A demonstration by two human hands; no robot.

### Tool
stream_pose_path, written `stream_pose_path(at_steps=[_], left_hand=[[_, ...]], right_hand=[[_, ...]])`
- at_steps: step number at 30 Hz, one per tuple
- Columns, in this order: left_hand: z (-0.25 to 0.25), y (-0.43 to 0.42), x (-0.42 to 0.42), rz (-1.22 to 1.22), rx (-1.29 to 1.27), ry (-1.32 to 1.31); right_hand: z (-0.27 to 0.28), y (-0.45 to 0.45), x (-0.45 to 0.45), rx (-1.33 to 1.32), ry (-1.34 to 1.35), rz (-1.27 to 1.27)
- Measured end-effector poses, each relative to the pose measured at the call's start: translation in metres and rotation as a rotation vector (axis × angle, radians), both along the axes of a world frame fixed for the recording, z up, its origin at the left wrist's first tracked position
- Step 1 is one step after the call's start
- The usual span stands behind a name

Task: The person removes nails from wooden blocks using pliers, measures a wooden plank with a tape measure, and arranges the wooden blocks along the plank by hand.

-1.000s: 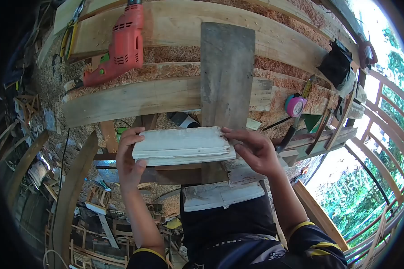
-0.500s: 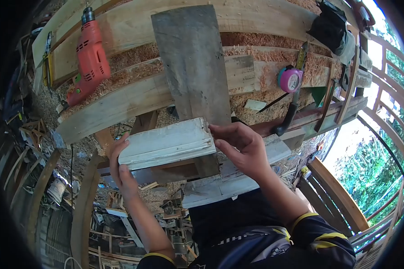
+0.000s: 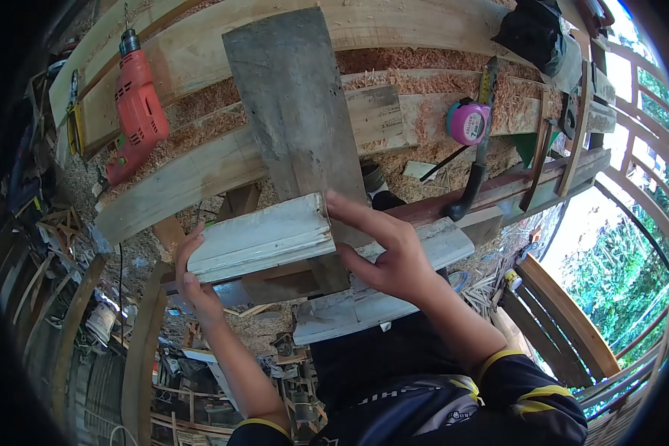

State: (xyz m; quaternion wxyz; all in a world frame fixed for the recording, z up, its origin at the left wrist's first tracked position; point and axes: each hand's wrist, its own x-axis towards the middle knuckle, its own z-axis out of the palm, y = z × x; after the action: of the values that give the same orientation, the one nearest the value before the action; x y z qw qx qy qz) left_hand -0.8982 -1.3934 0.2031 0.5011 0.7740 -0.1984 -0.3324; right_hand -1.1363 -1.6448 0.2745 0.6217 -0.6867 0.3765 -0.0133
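Note:
A short white-painted wooden moulding (image 3: pixel 260 234) is held level in front of me, its lower edge ridged. My left hand (image 3: pixel 195 271) grips its left end, fingers and thumb wrapped round the edge. At the other end, my right hand (image 3: pixel 394 256) has its index finger on the upper corner and its thumb by the lower one, bracketing the end. Behind the moulding a weathered grey board (image 3: pixel 293 104) lies across the bench planks. Closer to my body rests a second white-painted piece (image 3: pixel 364 312).
A red power drill (image 3: pixel 140 108) lies at upper left beside yellow-handled pliers (image 3: pixel 75 126). To the right are a pink tape measure (image 3: pixel 468 123), a black-handled tool (image 3: pixel 468 195) and a black plastic bag (image 3: pixel 531 37). Wood shavings (image 3: pixel 424 74) cover the planks.
My right hand's fingers have spread from a pinch near the corner to span the moulding's right end. The bench view has shifted slightly left; my left hand keeps its hold.

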Motion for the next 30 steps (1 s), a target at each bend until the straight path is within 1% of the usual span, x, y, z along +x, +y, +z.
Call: stream_pose_path(at_steps=[1, 4, 7, 10, 11, 14, 17, 18, 22, 28, 30], left_hand=[[0.000, 0.000, 0.000, 0.004, -0.001, 0.006], [0.000, 0.002, -0.001, 0.007, 0.007, 0.022], [-0.001, 0.002, 0.003, -0.022, 0.012, 0.042], [0.008, -0.004, 0.009, -0.094, 0.030, 0.042], [0.012, -0.006, 0.011, -0.118, 0.045, 0.035], [0.013, -0.004, 0.012, -0.088, 0.010, 0.136], [0.007, 0.000, 0.006, -0.028, -0.073, 0.198], [0.006, 0.002, 0.002, 0.019, -0.101, 0.251], [0.007, -0.001, -0.003, 0.070, -0.126, 0.300], [0.003, 0.003, -0.006, 0.075, -0.173, 0.308], [0.007, -0.001, -0.001, 0.067, -0.141, 0.285]], right_hand=[[0.002, -0.005, 0.001, -0.034, 0.006, 0.069], [-0.002, -0.014, 0.001, -0.035, -0.029, 0.087], [0.009, -0.032, 0.006, -0.037, -0.056, 0.156], [-0.007, -0.039, 0.006, 0.348, -0.021, 0.058], [-0.009, -0.040, 0.007, 0.353, -0.009, 0.051], [-0.015, -0.038, 0.010, 0.353, 0.030, 0.059], [-0.019, -0.035, 0.008, 0.320, -0.002, 0.073], [-0.020, -0.034, 0.007, 0.356, -0.005, 0.049], [-0.024, -0.033, 0.006, 0.344, -0.004, 0.053], [-0.022, -0.029, 0.009, 0.360, 0.039, -0.004], [-0.021, -0.024, 0.011, 0.374, 0.026, -0.047]])
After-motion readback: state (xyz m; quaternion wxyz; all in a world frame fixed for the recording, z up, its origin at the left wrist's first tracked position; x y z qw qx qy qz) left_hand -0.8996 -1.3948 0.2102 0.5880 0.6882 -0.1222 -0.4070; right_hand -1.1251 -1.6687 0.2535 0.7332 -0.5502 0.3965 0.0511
